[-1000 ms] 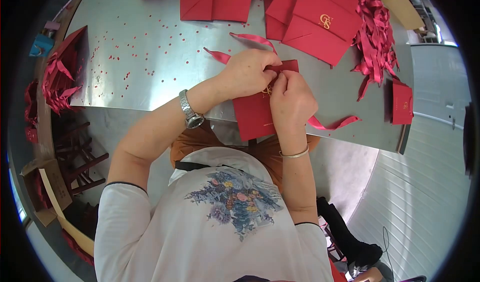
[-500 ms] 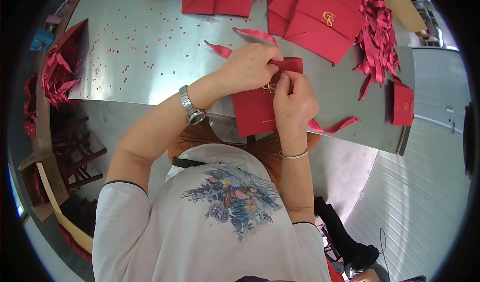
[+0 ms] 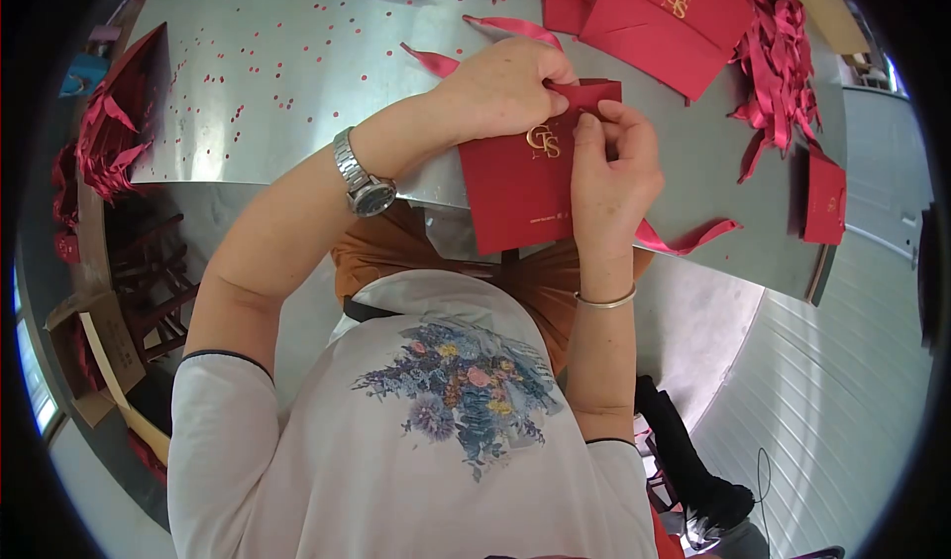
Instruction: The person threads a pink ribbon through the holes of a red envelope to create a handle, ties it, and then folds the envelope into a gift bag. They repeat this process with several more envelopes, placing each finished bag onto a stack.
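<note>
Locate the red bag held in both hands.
Head view, centre: the red bag overhangs the near edge of the metal table, its top pinched between the left hand and the right hand.

The paper bag point(image 3: 515, 192) pinched in my left grip point(image 3: 505, 88) and right grip point(image 3: 614, 167) is stiff red card, matt and smooth, with a gold logo point(image 3: 543, 141) in shiny foil. The ribbon point(image 3: 688, 240) is satin cloth with a soft sheen, like the ribbon heap point(image 3: 778, 54). My desk point(image 3: 297, 93) is bare sheet metal, dull-brushed, strewn with matt red paper dots point(image 3: 238, 113). My watch point(image 3: 359, 174) has a polished metal band; my bangle point(image 3: 606, 301) is thin bright metal.
</note>
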`<action>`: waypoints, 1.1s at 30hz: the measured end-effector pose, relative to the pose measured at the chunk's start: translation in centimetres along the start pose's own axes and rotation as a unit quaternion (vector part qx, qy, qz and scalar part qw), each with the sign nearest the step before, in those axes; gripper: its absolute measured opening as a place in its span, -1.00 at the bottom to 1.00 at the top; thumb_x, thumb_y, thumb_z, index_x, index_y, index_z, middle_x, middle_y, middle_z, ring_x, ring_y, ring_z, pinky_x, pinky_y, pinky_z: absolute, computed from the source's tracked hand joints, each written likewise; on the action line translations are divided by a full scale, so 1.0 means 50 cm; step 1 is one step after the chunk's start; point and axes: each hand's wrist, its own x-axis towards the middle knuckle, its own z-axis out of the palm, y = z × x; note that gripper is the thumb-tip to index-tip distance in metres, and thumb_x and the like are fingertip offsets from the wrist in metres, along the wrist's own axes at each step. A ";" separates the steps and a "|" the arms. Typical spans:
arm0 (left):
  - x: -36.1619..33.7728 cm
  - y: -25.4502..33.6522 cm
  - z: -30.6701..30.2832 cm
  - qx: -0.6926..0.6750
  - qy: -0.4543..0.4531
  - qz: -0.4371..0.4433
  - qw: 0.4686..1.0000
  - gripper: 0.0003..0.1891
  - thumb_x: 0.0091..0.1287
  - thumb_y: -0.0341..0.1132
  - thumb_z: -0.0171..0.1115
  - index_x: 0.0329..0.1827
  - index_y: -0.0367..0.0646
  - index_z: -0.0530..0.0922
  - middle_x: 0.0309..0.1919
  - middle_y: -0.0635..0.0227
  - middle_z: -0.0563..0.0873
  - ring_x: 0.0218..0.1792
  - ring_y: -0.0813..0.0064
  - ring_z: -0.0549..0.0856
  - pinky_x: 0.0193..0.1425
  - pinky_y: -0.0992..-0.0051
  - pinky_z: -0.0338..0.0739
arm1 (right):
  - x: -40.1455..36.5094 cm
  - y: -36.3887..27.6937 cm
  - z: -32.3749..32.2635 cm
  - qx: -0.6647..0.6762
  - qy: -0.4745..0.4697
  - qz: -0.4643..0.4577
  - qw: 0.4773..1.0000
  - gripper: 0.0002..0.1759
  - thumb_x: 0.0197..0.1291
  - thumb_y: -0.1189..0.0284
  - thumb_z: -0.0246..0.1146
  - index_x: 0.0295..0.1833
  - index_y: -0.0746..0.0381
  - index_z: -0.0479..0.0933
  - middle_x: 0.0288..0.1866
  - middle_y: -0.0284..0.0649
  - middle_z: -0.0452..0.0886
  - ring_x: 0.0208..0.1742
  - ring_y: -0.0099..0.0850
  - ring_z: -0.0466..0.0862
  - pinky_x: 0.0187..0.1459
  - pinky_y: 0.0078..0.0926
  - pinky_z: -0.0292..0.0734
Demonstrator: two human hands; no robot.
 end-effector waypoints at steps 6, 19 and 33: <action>-0.002 -0.005 0.002 -0.007 0.024 0.024 0.999 -0.87 0.24 -0.48 0.23 -0.18 -0.31 0.62 -0.37 0.27 0.68 -0.29 0.47 0.64 -0.15 0.45 0.51 | -0.005 0.002 0.002 0.002 -0.013 -0.027 1.000 -0.92 0.15 0.53 0.34 -0.28 0.31 0.59 -0.42 -0.17 0.68 -0.45 -0.41 0.66 -0.35 -0.46 0.56; -0.002 -0.016 -0.019 -0.030 -0.030 0.086 0.995 -0.80 0.21 -0.46 0.26 -0.12 -0.32 0.62 -0.30 0.21 0.72 -0.23 0.40 0.67 -0.13 0.44 0.53 | -0.001 -0.002 0.009 -0.094 0.024 -0.081 0.992 -0.90 0.19 0.48 0.33 -0.25 0.28 0.57 -0.37 -0.15 0.66 -0.44 -0.28 0.64 -0.35 -0.38 0.55; -0.004 -0.015 -0.003 0.048 0.008 0.062 0.997 -0.76 0.20 -0.41 0.26 -0.08 -0.30 0.63 -0.18 0.08 0.70 -0.09 0.14 0.67 -0.01 0.29 0.54 | -0.003 -0.003 0.009 -0.079 -0.009 -0.044 0.996 -0.89 0.20 0.45 0.34 -0.28 0.27 0.59 -0.41 -0.19 0.66 -0.46 -0.33 0.64 -0.36 -0.40 0.55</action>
